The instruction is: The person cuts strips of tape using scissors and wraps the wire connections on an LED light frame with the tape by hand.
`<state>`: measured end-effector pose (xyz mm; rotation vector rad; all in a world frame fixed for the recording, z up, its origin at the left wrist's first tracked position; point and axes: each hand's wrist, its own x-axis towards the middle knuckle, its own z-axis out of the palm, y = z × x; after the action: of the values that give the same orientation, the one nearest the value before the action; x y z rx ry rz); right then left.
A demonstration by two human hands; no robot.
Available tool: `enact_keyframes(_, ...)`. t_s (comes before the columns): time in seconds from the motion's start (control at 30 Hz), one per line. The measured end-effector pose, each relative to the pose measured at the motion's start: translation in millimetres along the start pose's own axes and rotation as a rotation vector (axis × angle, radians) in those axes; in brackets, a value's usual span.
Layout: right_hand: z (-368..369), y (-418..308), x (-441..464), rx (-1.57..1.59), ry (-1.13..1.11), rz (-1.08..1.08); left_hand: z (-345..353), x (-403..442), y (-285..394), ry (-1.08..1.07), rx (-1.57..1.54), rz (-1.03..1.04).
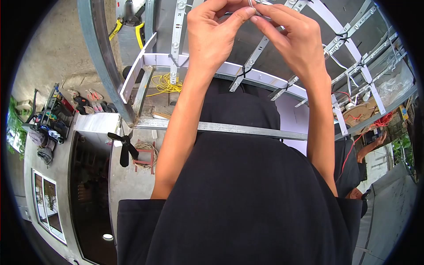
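My left hand (214, 33) and my right hand (293, 37) meet at the top middle of the head view. Both are closed, with fingertips pinching a thin whitish wire (251, 3) between them. The top edge of the view cuts off part of the fingers and the wire. Around the hands are LED light bars: one bar (178, 33) stands left of my left hand, and another bar (254, 57) slants below and between the hands. A black tie (244, 72) wraps that second bar where it crosses a curved white strip (229, 68).
A metal frame bar (221, 127) crosses in front of my body, with an upright post (99, 53) on the left. Yellow-handled cutters (140, 35) lie at upper left. Below are yellow wire (165, 86) and a black fan blade (125, 150). Another person's hand (377, 140) shows at right.
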<state>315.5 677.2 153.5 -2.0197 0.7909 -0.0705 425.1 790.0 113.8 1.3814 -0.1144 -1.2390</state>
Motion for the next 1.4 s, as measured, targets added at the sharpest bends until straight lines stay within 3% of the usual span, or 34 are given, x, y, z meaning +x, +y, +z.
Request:
enact_keyframes(0.3, 1, 0, 6, 0.007, -0.028, -0.006, -5, 5, -16, -0.007, -0.052, 0.036)
enact_keyframes(0.37, 4, 6, 4, 0.021, 0.005, -0.05, -7, 17, -41, -0.239, -0.254, 0.56)
enact_keyframes(0.43, 11, 15, -3, 0.026, -0.04, 0.13, -4, 15, -42, -0.212, -0.246, 0.586)
enact_keyframes(0.5, 13, 21, -5, 0.039, -0.031, 0.09, 2, 11, -31, -0.182, -0.24, 0.636)
enact_keyframes(0.57, 13, 24, -3, 0.073, -0.004, 0.066, 16, -7, 2, 0.194, -0.164, -0.034)
enact_keyframes(0.7, 10, 19, -1, 0.118, -0.011, 0.138, 24, -8, 1, 0.289, -0.131, 0.041)
enact_keyframes(0.77, 10, 18, -1, 0.125, -0.028, 0.162, 19, -6, -4, 0.225, -0.038, 0.006)
enact_keyframes(0.97, 10, 20, 4, 0.029, -0.067, 0.054, 19, -11, -5, 0.253, 0.007, 0.042)
enact_keyframes(1.13, 13, 8, 4, 0.093, -0.057, 0.291, 19, -13, -7, 0.253, 0.046, 0.042)
enact_keyframes(1.4, 15, 10, 4, 0.154, -0.048, 0.379, 18, -18, -8, 0.251, 0.07, 0.041)
